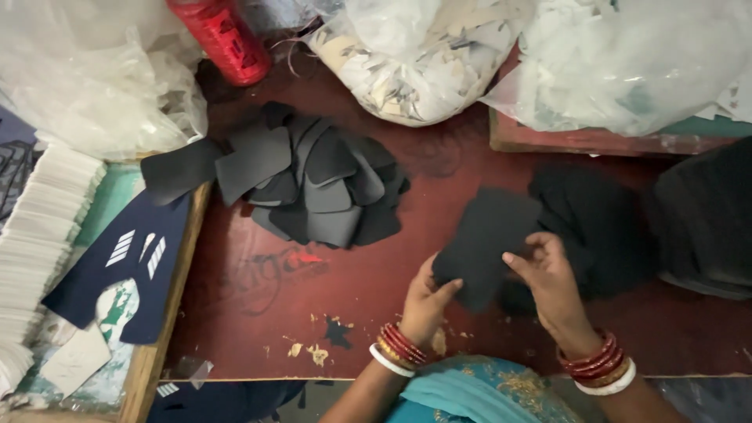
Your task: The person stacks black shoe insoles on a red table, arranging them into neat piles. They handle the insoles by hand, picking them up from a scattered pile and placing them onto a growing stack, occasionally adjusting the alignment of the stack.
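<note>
1. Red floor (376,290): dark stains and pale flecks near the hands.
2. Clear plastic bags (627,55): far side, cut off by the frame edge; contents hard to make out.
3. Heap of dark cut pieces (321,184): far left of the hands, fanned out and overlapping.
4. Black pile (603,227): right of the hands, outline lost in shadow.
5. Black fabric piece (487,235): held up near centre, between both hands.
6. Right hand (548,270): fingers pinch the piece's right edge.
7. Left hand (427,298): thumb clamps its lower left corner; fingers hidden behind the piece.
</note>
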